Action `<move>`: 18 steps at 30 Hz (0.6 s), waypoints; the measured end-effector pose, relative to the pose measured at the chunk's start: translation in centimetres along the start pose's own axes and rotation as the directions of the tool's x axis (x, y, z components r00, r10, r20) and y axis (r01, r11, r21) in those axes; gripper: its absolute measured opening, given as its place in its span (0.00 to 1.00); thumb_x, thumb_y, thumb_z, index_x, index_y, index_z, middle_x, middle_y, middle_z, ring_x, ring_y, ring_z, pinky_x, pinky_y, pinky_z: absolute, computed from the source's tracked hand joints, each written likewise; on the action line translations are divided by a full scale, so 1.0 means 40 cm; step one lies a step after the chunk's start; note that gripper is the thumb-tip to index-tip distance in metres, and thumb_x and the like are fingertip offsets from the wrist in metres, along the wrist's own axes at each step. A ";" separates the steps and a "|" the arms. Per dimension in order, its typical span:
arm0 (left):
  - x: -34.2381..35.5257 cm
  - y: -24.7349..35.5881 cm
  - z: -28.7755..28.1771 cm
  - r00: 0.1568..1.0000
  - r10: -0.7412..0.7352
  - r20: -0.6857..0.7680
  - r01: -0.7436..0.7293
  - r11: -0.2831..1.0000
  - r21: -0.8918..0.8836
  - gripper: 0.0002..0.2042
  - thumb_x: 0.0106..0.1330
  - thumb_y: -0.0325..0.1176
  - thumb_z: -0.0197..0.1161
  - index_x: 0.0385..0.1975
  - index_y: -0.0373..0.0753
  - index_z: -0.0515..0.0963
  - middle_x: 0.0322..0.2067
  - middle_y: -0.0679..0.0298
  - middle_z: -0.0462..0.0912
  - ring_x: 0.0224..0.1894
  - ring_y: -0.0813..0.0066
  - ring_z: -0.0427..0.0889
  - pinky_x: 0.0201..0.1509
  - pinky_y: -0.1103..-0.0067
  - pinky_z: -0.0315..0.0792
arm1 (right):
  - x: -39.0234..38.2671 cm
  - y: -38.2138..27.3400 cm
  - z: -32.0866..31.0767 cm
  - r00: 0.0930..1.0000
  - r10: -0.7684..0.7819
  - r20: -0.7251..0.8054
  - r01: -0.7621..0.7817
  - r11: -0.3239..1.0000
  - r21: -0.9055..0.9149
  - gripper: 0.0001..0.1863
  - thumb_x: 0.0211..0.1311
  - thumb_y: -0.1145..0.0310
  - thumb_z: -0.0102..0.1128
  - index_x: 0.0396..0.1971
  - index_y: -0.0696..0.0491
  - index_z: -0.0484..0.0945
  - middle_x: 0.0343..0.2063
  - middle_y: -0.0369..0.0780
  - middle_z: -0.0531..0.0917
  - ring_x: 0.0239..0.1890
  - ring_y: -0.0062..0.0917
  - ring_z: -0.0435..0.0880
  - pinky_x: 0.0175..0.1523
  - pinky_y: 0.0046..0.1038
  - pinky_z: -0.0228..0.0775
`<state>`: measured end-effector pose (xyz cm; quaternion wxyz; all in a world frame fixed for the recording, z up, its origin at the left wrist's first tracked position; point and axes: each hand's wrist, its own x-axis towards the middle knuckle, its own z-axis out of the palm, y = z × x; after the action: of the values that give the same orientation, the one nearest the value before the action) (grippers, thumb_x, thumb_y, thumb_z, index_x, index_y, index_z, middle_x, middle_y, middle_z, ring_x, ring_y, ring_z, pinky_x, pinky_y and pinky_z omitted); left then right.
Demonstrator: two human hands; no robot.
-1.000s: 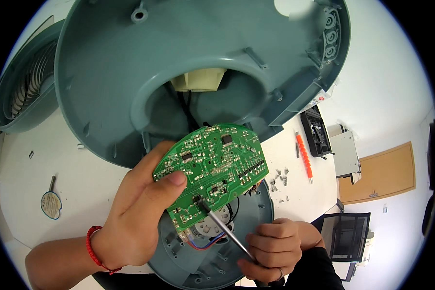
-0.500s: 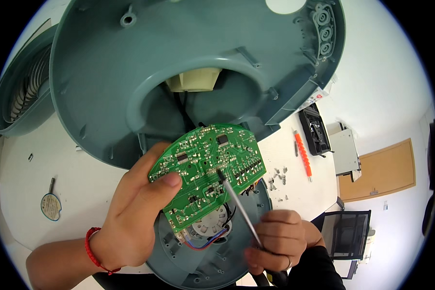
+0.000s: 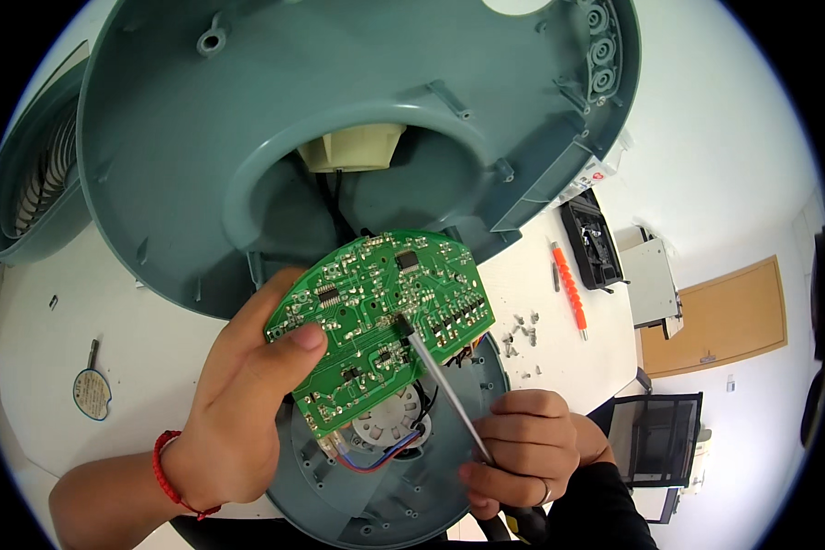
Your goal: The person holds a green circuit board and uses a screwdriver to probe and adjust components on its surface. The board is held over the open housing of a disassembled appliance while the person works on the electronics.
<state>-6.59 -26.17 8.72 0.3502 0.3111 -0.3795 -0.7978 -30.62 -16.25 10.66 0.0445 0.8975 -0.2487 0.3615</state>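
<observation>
A green circuit board (image 3: 376, 335) with small soldered parts is tilted up in my left hand (image 3: 243, 403), the thumb pressing its face and the fingers behind it. My right hand (image 3: 524, 449) is closed round a screwdriver (image 3: 449, 390); its dark tip is at the middle of the board, though whether it touches cannot be told. Red, blue and other wires run from the board's lower edge. Behind and below lies a round grey-green housing (image 3: 385, 513) with a silver motor (image 3: 392, 422) in it. Beyond the board stands a larger grey-green shell (image 3: 183, 137) with a cream part (image 3: 353, 149) in its opening.
Several loose screws (image 3: 522, 330) lie on the white table (image 3: 41, 367) to the right. Near them are an orange flexible shaft (image 3: 568, 291) and a black tool case (image 3: 591, 240). A paddle-shaped piece (image 3: 92, 392) lies left; a grey-green part with a coiled hose (image 3: 41, 183) stands far left.
The whole view has shifted slightly, so things sit a little farther left. The screwdriver tip stays near the board's middle, and both hands keep their holds.
</observation>
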 end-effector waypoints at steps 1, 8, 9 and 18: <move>-0.001 0.000 0.000 1.000 0.001 0.001 -0.001 1.000 -0.001 0.29 0.66 0.43 0.56 0.63 0.31 0.65 0.44 0.54 0.83 0.31 0.69 0.87 0.28 0.76 0.82 | -0.001 0.003 0.002 1.000 0.003 -0.001 -0.003 1.000 0.011 0.04 0.58 0.75 0.58 0.27 0.57 0.81 0.17 0.36 0.73 0.22 0.27 0.78 0.34 0.28 0.71; 0.000 -0.001 0.011 0.999 0.002 -0.040 -0.001 1.000 0.027 0.29 0.67 0.45 0.54 0.62 0.30 0.65 0.42 0.53 0.84 0.28 0.69 0.86 0.27 0.78 0.82 | -0.018 0.003 0.013 0.992 -0.124 -0.011 0.124 0.982 0.142 0.04 0.58 0.72 0.60 0.28 0.57 0.81 0.18 0.35 0.74 0.22 0.28 0.79 0.36 0.30 0.72; 0.006 0.001 0.014 1.000 -0.008 -0.013 0.008 1.000 0.019 0.29 0.67 0.45 0.53 0.62 0.30 0.65 0.42 0.53 0.84 0.28 0.69 0.86 0.27 0.78 0.82 | -0.014 -0.007 -0.007 0.998 -0.068 0.002 0.067 0.993 0.098 0.04 0.57 0.73 0.60 0.28 0.56 0.81 0.18 0.35 0.74 0.23 0.28 0.79 0.37 0.30 0.72; 0.000 0.003 0.011 0.999 -0.013 -0.036 0.014 0.999 0.032 0.28 0.67 0.45 0.53 0.61 0.30 0.65 0.40 0.52 0.84 0.25 0.69 0.85 0.27 0.78 0.82 | -0.009 0.011 -0.013 0.992 -0.089 0.087 0.080 0.992 0.101 0.05 0.62 0.71 0.59 0.31 0.56 0.82 0.19 0.36 0.76 0.24 0.29 0.79 0.41 0.33 0.73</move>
<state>-6.87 -26.05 9.06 0.3466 0.3334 -0.3841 -0.7882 -31.38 -16.38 10.77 0.0046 0.9238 -0.1944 0.3297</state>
